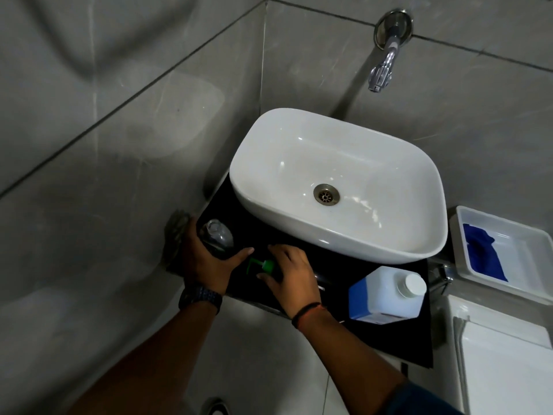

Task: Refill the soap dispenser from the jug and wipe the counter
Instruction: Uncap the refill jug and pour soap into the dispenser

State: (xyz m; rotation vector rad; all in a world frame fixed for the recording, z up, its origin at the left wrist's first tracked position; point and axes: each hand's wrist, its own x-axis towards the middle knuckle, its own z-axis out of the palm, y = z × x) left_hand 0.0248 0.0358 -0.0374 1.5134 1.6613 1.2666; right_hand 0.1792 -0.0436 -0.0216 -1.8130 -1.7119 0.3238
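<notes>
A clear dispenser bottle (pixel 216 237) stands open-topped at the left end of the black counter (pixel 389 342). My left hand (pixel 206 262) grips it round its side. The green pump head (pixel 263 265) lies on the counter just right of the bottle, and my right hand (pixel 291 278) rests over it with thumb and fingers around it. The white jug (pixel 387 293) with a blue label and white cap lies on its side at the counter's right part, apart from both hands. A blue cloth (pixel 481 253) lies in a white tray (pixel 532 265) at the far right.
A white basin (pixel 269 145) fills the back of the counter, under a chrome wall tap (pixel 381 70). Grey tiled walls close in on the left and behind. A white toilet cistern (pixel 505 363) stands below the tray at the right.
</notes>
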